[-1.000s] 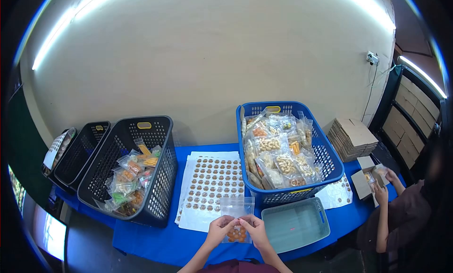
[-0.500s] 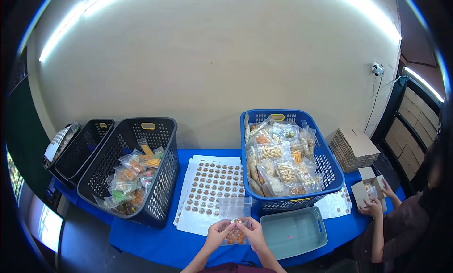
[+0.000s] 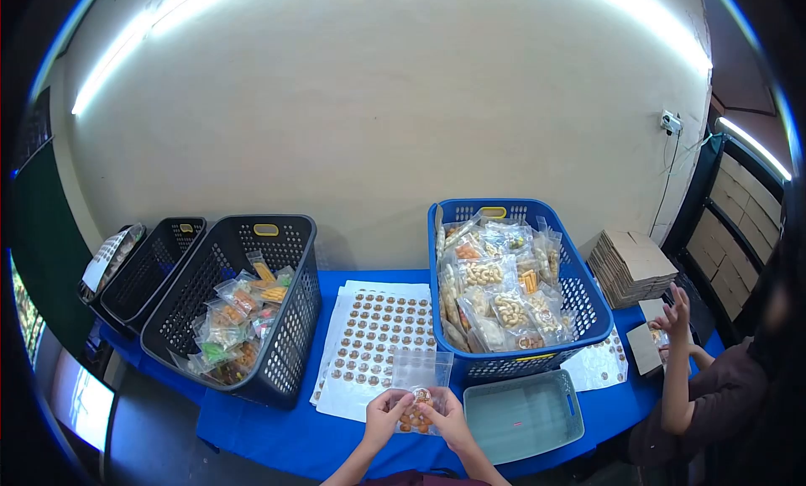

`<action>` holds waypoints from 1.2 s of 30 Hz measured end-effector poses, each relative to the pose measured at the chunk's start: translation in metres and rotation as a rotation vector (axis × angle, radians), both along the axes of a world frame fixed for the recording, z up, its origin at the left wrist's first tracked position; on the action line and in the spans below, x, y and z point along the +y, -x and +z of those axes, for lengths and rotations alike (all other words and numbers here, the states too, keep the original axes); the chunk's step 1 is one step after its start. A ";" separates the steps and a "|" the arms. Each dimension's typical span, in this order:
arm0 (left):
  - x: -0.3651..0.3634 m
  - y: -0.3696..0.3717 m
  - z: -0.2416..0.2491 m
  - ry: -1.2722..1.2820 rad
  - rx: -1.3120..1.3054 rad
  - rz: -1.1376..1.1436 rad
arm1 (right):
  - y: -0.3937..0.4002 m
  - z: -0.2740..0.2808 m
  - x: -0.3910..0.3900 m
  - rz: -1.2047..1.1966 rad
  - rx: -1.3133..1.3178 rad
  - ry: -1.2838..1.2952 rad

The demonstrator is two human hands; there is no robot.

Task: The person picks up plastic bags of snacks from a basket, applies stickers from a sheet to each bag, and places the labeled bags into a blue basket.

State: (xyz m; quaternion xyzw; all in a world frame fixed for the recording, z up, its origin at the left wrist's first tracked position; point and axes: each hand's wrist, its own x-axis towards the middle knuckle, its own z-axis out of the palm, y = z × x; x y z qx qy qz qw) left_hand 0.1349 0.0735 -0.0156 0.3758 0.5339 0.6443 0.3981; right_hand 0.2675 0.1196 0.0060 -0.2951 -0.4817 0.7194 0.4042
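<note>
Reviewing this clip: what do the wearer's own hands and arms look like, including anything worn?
The left hand and right hand are ungloved. Both forearms are bare, with no watch or bracelet visible. Dark maroon clothing shows below; sleeves are out of view.

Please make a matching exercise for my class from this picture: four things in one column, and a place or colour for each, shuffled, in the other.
Things
1. clear zip bag
2. cardboard stack
3. shallow tray
4. tablecloth

Places and colours
A. grey-green
B. right of the perforated blue basket
C. blue
D. held by the left hand and right hand

Pairs: 1-D, 2-B, 3-A, 4-C
</note>
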 end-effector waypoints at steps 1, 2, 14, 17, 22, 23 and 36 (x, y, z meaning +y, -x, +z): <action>0.001 0.001 0.004 -0.028 -0.029 0.024 | 0.000 -0.001 0.000 0.005 0.005 -0.022; 0.003 0.002 0.008 -0.056 -0.057 0.049 | -0.001 0.000 0.000 0.037 -0.018 -0.016; -0.015 0.041 0.047 -0.056 0.760 0.150 | -0.006 0.037 0.016 -0.123 -0.341 -0.784; -0.023 0.035 0.047 -0.136 0.892 -0.013 | -0.001 0.043 0.014 -0.004 -0.575 -1.099; -0.028 0.029 0.051 -0.100 0.828 0.083 | 0.015 0.033 0.009 0.019 -0.535 -1.065; -0.029 0.030 0.053 -0.104 0.820 0.121 | 0.019 0.035 0.007 0.009 -0.504 -1.033; -0.019 0.085 0.084 -0.193 0.501 0.699 | -0.009 0.024 0.002 0.040 -0.305 -0.711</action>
